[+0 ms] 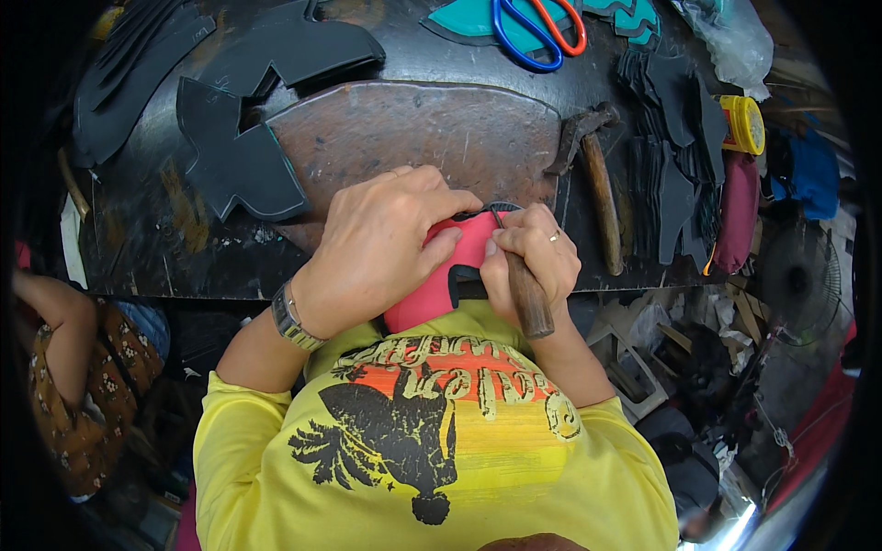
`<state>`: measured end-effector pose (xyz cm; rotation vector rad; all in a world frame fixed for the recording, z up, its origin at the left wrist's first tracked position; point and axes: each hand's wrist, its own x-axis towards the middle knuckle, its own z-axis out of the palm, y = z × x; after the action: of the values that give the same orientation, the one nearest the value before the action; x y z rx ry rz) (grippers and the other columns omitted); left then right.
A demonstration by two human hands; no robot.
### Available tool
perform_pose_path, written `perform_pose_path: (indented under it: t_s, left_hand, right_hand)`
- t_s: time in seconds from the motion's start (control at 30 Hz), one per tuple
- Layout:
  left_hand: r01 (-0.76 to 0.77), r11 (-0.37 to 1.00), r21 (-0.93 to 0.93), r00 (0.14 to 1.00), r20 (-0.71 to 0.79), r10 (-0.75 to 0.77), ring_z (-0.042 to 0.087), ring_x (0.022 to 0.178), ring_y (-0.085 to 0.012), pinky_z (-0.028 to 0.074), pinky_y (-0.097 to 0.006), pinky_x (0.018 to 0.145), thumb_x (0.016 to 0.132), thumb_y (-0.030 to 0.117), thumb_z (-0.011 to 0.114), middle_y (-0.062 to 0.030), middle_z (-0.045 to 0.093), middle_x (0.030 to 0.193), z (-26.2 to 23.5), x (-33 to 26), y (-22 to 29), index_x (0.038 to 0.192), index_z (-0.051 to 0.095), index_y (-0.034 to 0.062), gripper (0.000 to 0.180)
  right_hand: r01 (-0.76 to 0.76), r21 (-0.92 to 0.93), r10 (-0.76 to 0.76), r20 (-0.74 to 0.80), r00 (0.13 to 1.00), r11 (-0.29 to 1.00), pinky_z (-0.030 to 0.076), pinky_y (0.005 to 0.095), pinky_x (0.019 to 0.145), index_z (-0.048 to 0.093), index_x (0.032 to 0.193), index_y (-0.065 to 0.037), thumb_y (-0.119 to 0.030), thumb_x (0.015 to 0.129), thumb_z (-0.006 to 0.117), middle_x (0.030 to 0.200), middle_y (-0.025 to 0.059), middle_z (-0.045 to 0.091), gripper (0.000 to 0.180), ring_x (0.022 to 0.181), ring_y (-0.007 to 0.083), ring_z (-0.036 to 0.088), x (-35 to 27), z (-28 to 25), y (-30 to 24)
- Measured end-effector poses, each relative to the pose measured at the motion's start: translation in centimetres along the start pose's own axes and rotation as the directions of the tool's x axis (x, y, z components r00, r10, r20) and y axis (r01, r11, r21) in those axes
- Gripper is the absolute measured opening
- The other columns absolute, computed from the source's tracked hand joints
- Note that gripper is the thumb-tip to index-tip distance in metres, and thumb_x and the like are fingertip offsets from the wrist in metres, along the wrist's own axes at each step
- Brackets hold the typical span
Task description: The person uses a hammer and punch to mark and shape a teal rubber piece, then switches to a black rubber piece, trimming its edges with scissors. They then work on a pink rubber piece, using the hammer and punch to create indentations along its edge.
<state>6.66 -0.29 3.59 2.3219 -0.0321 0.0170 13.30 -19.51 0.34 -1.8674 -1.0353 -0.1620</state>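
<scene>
A pink piece with black edging (470, 241), like a shoe upper, lies at the table's near edge, its lower part hanging against my shirt. My left hand (390, 230) presses its far edge between thumb and index finger. A wooden-handled tool (529, 298) is gripped in my right hand (533, 248), its handle pointing back toward me. A thin dark metal shank shows at the piece's far edge, its tip hidden there. Under the far edge lies a worn brown board (413, 124).
A hammer (599, 188) rests right of the board. Black cut pieces lie left (241, 151) and stacked right (666, 147). Blue-and-red-handled scissors (542, 41) sit on teal pieces at the back. A yellow tub (744, 125) and a fan (801, 280) stand right. Another person's arm (60, 321) is at left.
</scene>
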Motion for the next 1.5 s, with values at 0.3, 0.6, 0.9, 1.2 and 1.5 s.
perform_pose_path:
  t_s: [0.3,0.6,0.9,1.2,1.5]
  left_hand:
    - [-0.058,0.998,-0.037,0.997,-0.054,0.056,0.066,0.083,-0.0233,0.056,-0.037,0.073,0.077,0.009,0.076,-0.0039,0.065,0.086,0.3,-0.2,-0.1,0.104,0.077,0.0111,0.027]
    - [-0.083,0.995,-0.05,0.987,-0.14,0.075,0.067,0.08,-0.0241,0.055,-0.036,0.07,0.076,0.008,0.078,-0.0048,0.064,0.085,0.7,0.2,-0.1,0.097,0.075,0.0097,0.021]
    - [-0.095,0.995,-0.039,0.972,-0.221,0.084,0.066,0.077,-0.0265,0.053,-0.038,0.068,0.077,0.009,0.081,-0.0058,0.064,0.083,2.0,1.2,-0.2,0.086,0.07,0.0088,0.014]
    - [-0.086,0.995,-0.047,0.978,-0.196,0.075,0.066,0.077,-0.0287,0.054,-0.04,0.068,0.079,0.009,0.079,-0.008,0.062,0.081,1.9,1.0,-0.2,0.083,0.068,0.0065,0.012]
    - [-0.121,0.992,-0.026,0.97,-0.217,0.112,0.066,0.077,-0.0281,0.053,-0.039,0.069,0.079,0.01,0.079,-0.007,0.063,0.082,2.1,0.9,-0.4,0.084,0.069,0.0074,0.011]
  right_hand:
    - [-0.104,0.309,0.121,-0.035,0.992,0.945,0.047,0.0351,0.062,0.061,0.083,0.001,0.006,0.072,0.065,0.074,0.0137,0.062,0.012,0.063,0.0226,0.059,-0.4,-0.7,0.8]
    - [-0.116,0.228,0.132,-0.056,0.99,0.967,0.049,0.0334,0.057,0.06,0.081,0.0,0.01,0.068,0.067,0.069,0.013,0.061,0.018,0.06,0.0244,0.061,-0.1,-0.4,0.5]
    - [0.038,0.11,-0.046,0.072,0.996,0.993,0.044,0.0355,0.059,0.06,0.087,0.001,0.009,0.065,0.066,0.074,0.0138,0.061,0.025,0.06,0.0234,0.054,-0.3,-0.7,0.8]
    - [0.126,-0.104,-0.124,0.027,0.992,0.987,0.042,0.0377,0.059,0.062,0.084,-0.001,0.004,0.058,0.074,0.084,0.0097,0.056,0.029,0.065,0.0255,0.054,-1.2,0.4,0.6]
    - [0.037,-0.015,-0.038,-0.057,0.998,0.999,0.044,0.037,0.058,0.06,0.087,0.0,0.01,0.067,0.069,0.079,0.0131,0.058,0.024,0.062,0.0254,0.055,-1.2,0.4,0.3]
